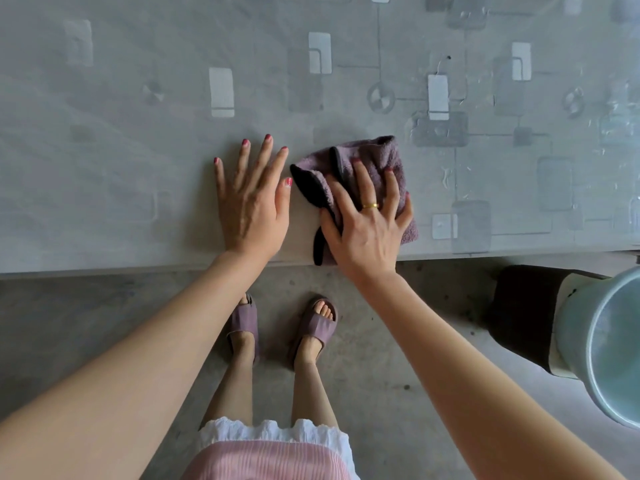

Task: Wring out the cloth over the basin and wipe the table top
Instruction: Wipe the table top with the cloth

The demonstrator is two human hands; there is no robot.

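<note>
Right hand (367,216) presses spread fingers flat onto the folded mauve terry cloth (388,168) at the near edge of the table top (138,140). Left hand (251,199) lies flat, fingers straight, just beside it, holding nothing.

Risk: a cloth corner overhangs the edge; a pull toward the body could drag it off. Streaks likely if the cloth is too wet.

Top covering: smooth, glossy, grey with printed rectangles. Basin (602,344): round, pale, on a dark stool at right.

cloth (384,157): mauve, folded, flat at table top (173,81) near edge | basin (602,344): pale, beside table
</note>
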